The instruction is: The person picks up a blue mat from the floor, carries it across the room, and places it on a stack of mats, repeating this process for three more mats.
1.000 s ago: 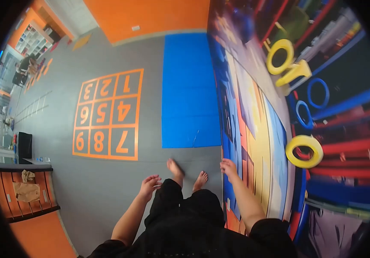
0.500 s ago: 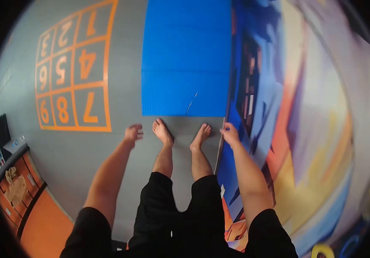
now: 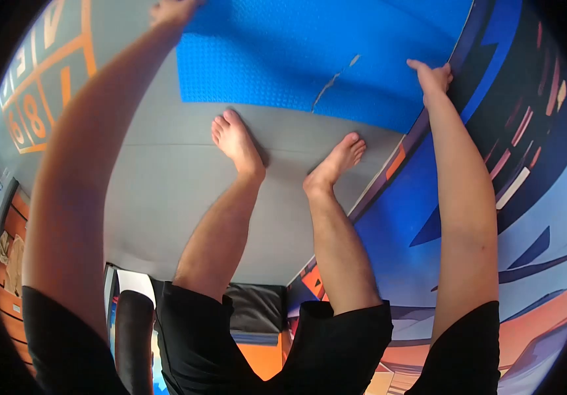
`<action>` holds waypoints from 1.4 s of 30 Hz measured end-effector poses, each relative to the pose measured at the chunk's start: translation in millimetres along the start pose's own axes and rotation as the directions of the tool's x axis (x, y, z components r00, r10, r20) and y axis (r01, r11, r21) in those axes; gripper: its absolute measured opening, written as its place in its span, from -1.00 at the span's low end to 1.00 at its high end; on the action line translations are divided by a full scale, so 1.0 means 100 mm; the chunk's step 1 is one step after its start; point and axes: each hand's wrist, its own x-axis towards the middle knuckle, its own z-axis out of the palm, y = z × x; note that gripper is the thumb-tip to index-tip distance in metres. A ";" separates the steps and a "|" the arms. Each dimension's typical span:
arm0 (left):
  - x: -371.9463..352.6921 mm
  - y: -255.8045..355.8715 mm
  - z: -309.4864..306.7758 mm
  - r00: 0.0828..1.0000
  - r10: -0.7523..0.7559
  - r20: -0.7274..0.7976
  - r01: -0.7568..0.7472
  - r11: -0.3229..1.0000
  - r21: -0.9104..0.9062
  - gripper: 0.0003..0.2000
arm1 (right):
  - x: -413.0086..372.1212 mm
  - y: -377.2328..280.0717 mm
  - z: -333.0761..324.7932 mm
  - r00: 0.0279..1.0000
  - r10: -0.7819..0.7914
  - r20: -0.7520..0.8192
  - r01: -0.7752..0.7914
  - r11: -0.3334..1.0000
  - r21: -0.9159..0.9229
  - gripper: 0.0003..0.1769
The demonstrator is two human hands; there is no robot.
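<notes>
A blue foam mat (image 3: pixel 263 72) with a bumpy surface lies on the grey floor in front of my bare feet. A whitish torn crack (image 3: pixel 335 84) runs into it from its near edge. My left hand (image 3: pixel 174 10) is at the mat's left edge, at the top of the view, with thumb and fingers apart and partly cut off by the frame. Over the mat's right edge, beside the wall, is my right hand (image 3: pixel 434 78), its thumb stretched out and its fingers spread. Nothing shows in its grasp.
A painted wall (image 3: pixel 527 164) rises close along my right side. Orange number squares (image 3: pixel 43 99) mark the floor at the left. Behind my legs are a black padded item (image 3: pixel 257 308) and a dark rounded pad (image 3: pixel 134 336). Orange shelving (image 3: pixel 17 263) stands at far left.
I have bent down, so the mat and floor look nearer. Both hands have moved forward and apart, from beside my feet to the mat's two side edges.
</notes>
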 end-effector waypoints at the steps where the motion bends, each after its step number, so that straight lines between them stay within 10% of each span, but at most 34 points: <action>1: -0.41 -0.17 0.01 0.998 -0.061 -0.031 0.060 0.998 -0.037 -0.59 | -0.06 -0.06 0.00 0.998 0.058 -0.025 -0.058 0.998 -0.001 0.24; 8: -0.74 -0.17 -0.02 0.992 -0.125 -0.006 0.125 0.992 -0.011 -0.57 | 0.37 0.03 -0.22 0.902 0.094 0.422 -0.287 0.860 0.422 0.01; 12: -0.75 -0.16 -0.07 0.999 -0.039 -0.021 0.040 0.998 0.043 -0.57 | 0.33 0.13 -0.24 0.962 -0.017 0.272 -0.226 0.509 0.831 -0.21; 15: -0.77 -0.16 -0.14 0.994 -0.094 0.065 0.098 0.993 -0.065 -0.51 | 0.09 0.17 -0.44 0.851 -0.107 0.515 -0.336 0.643 0.689 -0.18; 18: -0.39 0.04 -0.20 0.989 0.111 -0.097 -0.109 0.994 0.031 -0.64 | -0.36 0.07 -0.50 0.908 -0.071 0.413 -0.233 0.734 0.638 0.01; 19: 0.25 0.44 -0.58 0.972 0.228 0.062 -0.225 0.973 -0.054 -0.73 | -0.34 0.07 -0.48 0.923 -0.066 0.379 -0.223 0.710 0.668 -0.02; 20: 1.17 1.30 -1.47 0.759 0.391 0.520 -0.187 0.897 -0.401 -0.72 | -0.31 0.06 -0.47 0.936 -0.057 0.348 -0.216 0.687 0.694 -0.05; 21: 1.49 1.70 -1.91 0.619 0.472 0.628 -0.160 0.858 -0.488 -0.60 | -0.26 0.03 -0.50 0.936 -0.061 0.346 -0.213 0.685 0.697 -0.05; 24: 1.07 1.84 -2.09 0.708 0.506 0.493 -0.333 0.854 -0.399 -0.75 | -0.05 0.08 -0.49 0.936 -0.045 0.349 -0.212 0.719 0.662 -0.25; 26: 0.87 1.86 -2.22 0.714 0.545 0.439 -0.348 0.821 -0.452 -0.77 | 0.08 0.38 -0.45 0.913 -0.112 0.393 -0.291 0.499 0.816 -0.46; 32: 0.36 1.30 -2.81 0.828 0.490 0.274 -0.360 0.838 -0.411 -0.78 | -1.21 0.73 -1.29 0.992 -0.125 0.007 0.039 0.361 0.932 -0.39; 38: -0.25 1.35 -3.09 0.939 0.243 0.242 0.005 0.696 -0.718 -0.61 | -2.44 0.86 -1.91 0.970 0.024 -0.242 0.209 0.429 0.879 -0.39; 40: -0.27 1.60 -2.97 0.756 0.643 0.123 -0.553 0.728 -0.405 -0.47 | -2.40 0.80 -2.09 0.967 -0.099 -0.235 0.252 0.504 0.826 -0.36; 42: -0.11 1.87 -2.81 0.775 0.620 0.122 -0.521 0.737 -0.431 -0.43 | -2.20 0.80 -2.16 0.950 -0.224 -0.216 0.307 0.563 0.767 -0.32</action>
